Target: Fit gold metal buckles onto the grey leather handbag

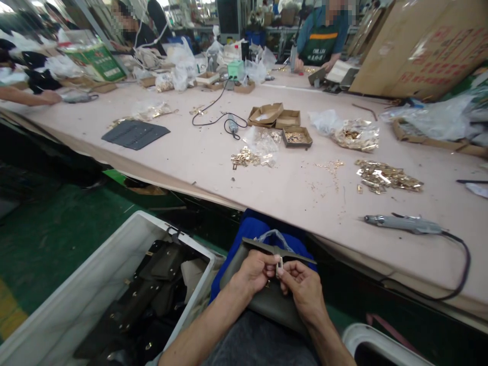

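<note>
Below table edge [267, 203], both hands pinch metal clasp [280, 262] on bag [267, 300]

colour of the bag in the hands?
Olive-grey bag, held by the left hand and right hand; clearest in the head view.

Olive-grey bag [267, 300], gold fittings [389, 178] on pale pink table [297, 188], white bin [95, 274], green floor [57, 234]

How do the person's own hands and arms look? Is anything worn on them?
Both hands, the left hand and the right hand, are bare: no gloves, rings or watch show. The forearms are bare too, with no sleeve in view up to the picture's lower edge.
</note>
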`<state>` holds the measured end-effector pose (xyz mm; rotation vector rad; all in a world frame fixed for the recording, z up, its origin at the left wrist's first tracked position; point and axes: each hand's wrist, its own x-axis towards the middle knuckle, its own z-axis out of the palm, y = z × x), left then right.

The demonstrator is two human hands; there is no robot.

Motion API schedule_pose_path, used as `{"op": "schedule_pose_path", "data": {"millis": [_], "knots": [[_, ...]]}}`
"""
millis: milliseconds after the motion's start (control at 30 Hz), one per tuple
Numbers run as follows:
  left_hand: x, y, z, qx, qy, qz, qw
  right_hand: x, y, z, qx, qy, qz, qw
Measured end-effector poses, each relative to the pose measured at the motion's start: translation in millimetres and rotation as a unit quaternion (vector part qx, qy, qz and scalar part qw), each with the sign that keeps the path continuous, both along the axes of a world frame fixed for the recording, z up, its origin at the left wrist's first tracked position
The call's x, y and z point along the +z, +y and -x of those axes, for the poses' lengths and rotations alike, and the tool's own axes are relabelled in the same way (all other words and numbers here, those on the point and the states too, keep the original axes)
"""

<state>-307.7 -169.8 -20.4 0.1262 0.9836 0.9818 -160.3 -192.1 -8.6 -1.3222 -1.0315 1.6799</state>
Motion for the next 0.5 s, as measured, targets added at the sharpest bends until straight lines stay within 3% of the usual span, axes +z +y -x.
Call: {"op": "schedule_pose_path", "data": {"millis": [500], "knots": [[4.2,-1.4,-2.2,0.011,0.021,-0.031,0.999,8.5,2.2,2.0,0.002,-0.013,0.013,1.0]]}}
